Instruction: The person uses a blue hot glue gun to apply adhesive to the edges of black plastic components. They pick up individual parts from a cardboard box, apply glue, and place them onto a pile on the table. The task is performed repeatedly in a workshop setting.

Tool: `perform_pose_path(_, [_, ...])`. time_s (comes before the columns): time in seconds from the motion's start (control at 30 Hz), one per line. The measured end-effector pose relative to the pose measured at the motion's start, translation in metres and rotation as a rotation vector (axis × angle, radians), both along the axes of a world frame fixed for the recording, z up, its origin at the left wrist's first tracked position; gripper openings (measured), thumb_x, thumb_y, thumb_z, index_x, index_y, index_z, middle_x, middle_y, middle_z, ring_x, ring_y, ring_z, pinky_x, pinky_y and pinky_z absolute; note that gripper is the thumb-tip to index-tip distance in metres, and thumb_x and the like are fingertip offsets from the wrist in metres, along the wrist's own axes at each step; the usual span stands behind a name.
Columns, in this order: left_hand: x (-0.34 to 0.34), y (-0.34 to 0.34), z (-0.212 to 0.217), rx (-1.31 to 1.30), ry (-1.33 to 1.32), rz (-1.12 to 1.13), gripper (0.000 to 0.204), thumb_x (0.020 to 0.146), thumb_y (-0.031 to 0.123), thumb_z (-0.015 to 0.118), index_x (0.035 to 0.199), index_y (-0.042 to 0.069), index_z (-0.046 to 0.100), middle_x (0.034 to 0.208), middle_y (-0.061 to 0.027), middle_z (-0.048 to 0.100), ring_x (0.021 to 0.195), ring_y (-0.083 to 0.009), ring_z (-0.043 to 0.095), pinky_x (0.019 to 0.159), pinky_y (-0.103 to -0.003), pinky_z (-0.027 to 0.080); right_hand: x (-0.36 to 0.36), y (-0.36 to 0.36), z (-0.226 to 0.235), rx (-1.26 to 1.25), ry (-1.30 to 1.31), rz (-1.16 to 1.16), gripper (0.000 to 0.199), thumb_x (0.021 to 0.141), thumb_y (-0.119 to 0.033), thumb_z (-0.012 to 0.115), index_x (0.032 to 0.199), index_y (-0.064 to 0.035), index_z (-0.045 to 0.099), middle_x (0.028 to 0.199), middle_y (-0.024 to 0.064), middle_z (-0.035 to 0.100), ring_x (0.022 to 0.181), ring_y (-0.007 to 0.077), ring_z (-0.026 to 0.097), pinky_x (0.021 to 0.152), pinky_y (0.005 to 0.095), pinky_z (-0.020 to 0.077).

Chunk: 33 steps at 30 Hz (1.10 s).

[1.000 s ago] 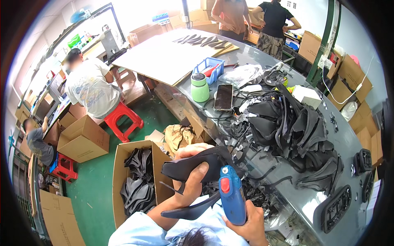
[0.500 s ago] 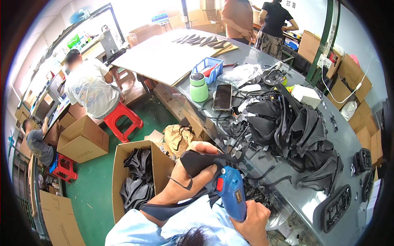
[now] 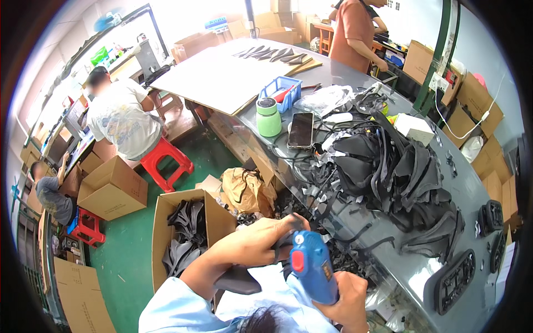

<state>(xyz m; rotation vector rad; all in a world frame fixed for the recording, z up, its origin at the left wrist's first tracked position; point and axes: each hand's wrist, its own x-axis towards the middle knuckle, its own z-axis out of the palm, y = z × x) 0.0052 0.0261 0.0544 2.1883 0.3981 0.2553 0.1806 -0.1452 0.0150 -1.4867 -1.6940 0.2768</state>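
Note:
My right hand (image 3: pixel 347 299) is wrapped round the grip of a blue handheld power tool (image 3: pixel 315 266) with a red button. The tool's front end points away from me and is hidden behind its body and my left hand. My left hand (image 3: pixel 272 236) is bent over just ahead of the tool, fingers closed on a black padded fabric piece (image 3: pixel 239 280). That piece hangs below my left wrist against my light blue clothing; its part near the tool is hidden.
A heap of black fabric pieces (image 3: pixel 383 172) covers the grey table (image 3: pixel 411 272). Beyond it are a phone (image 3: pixel 301 131), green bottle (image 3: pixel 269 117) and blue basket (image 3: pixel 284 91). An open carton (image 3: pixel 222 222) of black pieces stands left. A seated person (image 3: pixel 119 116) and a standing person (image 3: pixel 352 33) are nearby.
My left hand has turned over and moved toward the tool; the fabric piece now hangs below the wrist. The tool has barely shifted. The standing person in orange-brown has moved right.

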Motion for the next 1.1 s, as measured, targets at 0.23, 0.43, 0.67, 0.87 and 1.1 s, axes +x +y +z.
perform_pose_path(0.23, [0.021, -0.021, -0.025, -0.490, 0.071, -0.206, 0.051, 0.081, 0.019, 0.064, 0.123, 0.009, 0.037, 0.096, -0.0080, 0.054, 0.084, -0.0170, 0.053, 0.072, -0.031, 0.043, 0.001, 0.027, 0.002, -0.075, 0.529, -0.124, 0.039, 0.062, -0.013, 0.079, 0.087, -0.0017, 0.052, 0.069, 0.0092, 0.061, 0.060, 0.0167, 0.062, 0.058, 0.0290, 0.0492])
perform_pose_path(0.43, [0.012, -0.037, -0.084, -1.262, -0.222, -0.075, 0.061, 0.092, 0.038, 0.047, 0.135, 0.000, 0.029, 0.117, -0.0110, 0.052, 0.104, -0.0151, 0.052, 0.086, -0.031, 0.043, 0.019, 0.027, 0.004, -0.073, 0.972, -0.203, 0.027, 0.069, -0.002, 0.071, 0.090, -0.0029, 0.053, 0.081, 0.0032, 0.059, 0.066, 0.0084, 0.055, 0.061, 0.0229, 0.0471])
perform_pose_path(0.67, [0.040, -0.085, -0.102, -1.000, -0.613, 0.205, 0.090, 0.078, 0.048, 0.063, 0.140, 0.000, 0.018, 0.123, -0.0131, 0.047, 0.099, -0.0223, 0.056, 0.088, -0.036, 0.043, 0.004, 0.036, -0.010, 0.064, 0.915, -0.395, 0.021, 0.068, -0.004, 0.071, 0.083, -0.0016, 0.056, 0.078, 0.0040, 0.057, 0.071, 0.0091, 0.052, 0.064, 0.0234, 0.0423])
perform_pose_path(0.87, [0.031, -0.064, -0.065, -1.155, -0.778, 0.817, 0.030, 0.082, 0.015, 0.055, 0.106, -0.003, 0.051, 0.100, -0.0112, 0.058, 0.092, -0.0201, 0.058, 0.083, -0.032, 0.047, -0.001, 0.026, -0.023, -0.086, 0.547, -0.280, 0.036, 0.069, -0.015, 0.076, 0.085, -0.0023, 0.047, 0.067, 0.0081, 0.059, 0.057, 0.0195, 0.060, 0.059, 0.0269, 0.0481])
perform_pose_path(1.1, [0.001, -0.027, -0.030, -0.870, -0.808, 0.981, 0.028, 0.077, 0.007, 0.058, 0.102, -0.001, 0.051, 0.092, -0.0079, 0.057, 0.089, -0.0160, 0.055, 0.082, -0.030, 0.044, -0.002, -0.005, -0.056, -0.124, -0.147, -0.251, 0.038, 0.053, -0.016, 0.076, 0.076, -0.0036, 0.048, 0.059, 0.0115, 0.053, 0.055, 0.0317, 0.054, 0.051, 0.0412, 0.0410])
